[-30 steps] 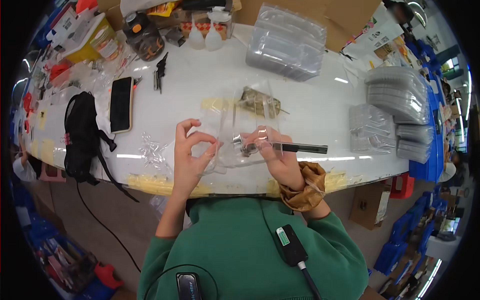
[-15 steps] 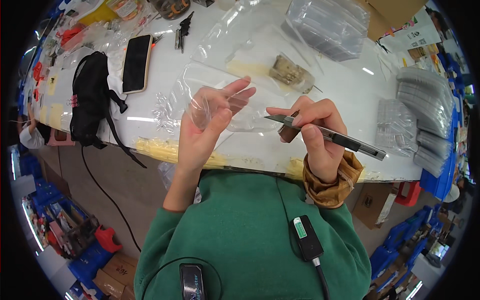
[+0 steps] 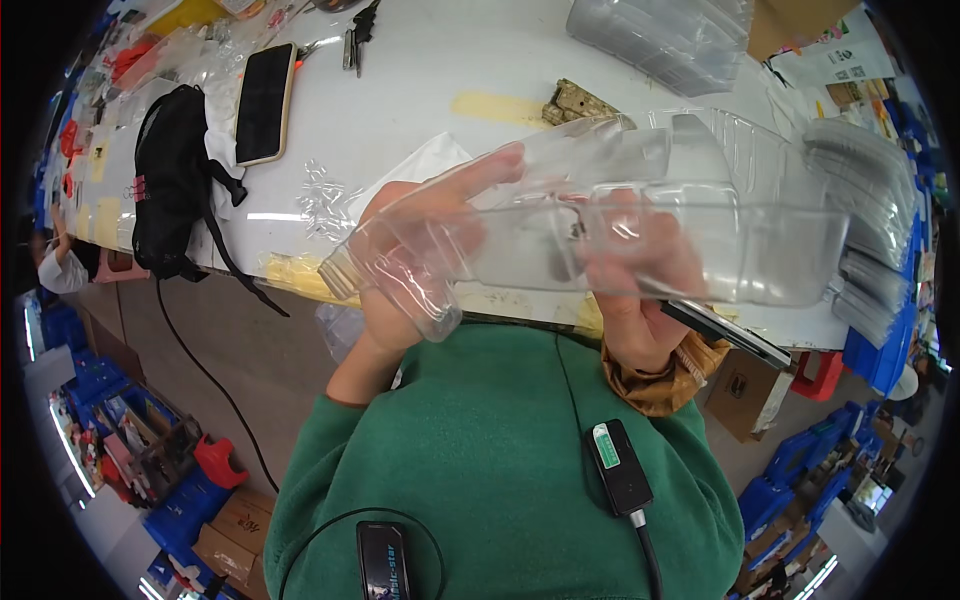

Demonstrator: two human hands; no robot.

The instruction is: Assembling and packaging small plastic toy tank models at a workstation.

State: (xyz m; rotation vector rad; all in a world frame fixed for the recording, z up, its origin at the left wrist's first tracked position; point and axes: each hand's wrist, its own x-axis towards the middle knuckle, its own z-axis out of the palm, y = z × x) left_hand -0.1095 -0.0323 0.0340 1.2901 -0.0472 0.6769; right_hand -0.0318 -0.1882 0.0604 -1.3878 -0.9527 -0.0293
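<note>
A clear plastic blister tray (image 3: 760,255) stretches sideways in front of both my hands, above the front of the table. My left hand (image 3: 410,245) grips its left part; the fingers show through the plastic. Behind the tray my right hand (image 3: 640,260) is closed round a utility knife (image 3: 735,335), whose handle sticks out to the lower right. The blade is hard to make out through the plastic. A mottled brown block (image 3: 580,103) lies on the table just beyond the tray.
Stacked clear trays stand at the back (image 3: 660,45) and at the right (image 3: 865,190). A phone (image 3: 266,105), a black pouch (image 3: 170,185) and keys (image 3: 360,40) lie to the left. Clear plastic scraps (image 3: 325,205) sit near my left hand. Yellow tape (image 3: 300,278) lines the table's front edge.
The clear tray has swung from the far side to the right and nearer, now covering both hands. My right hand has turned, and the small brown piece in its fingers no longer shows clearly.
</note>
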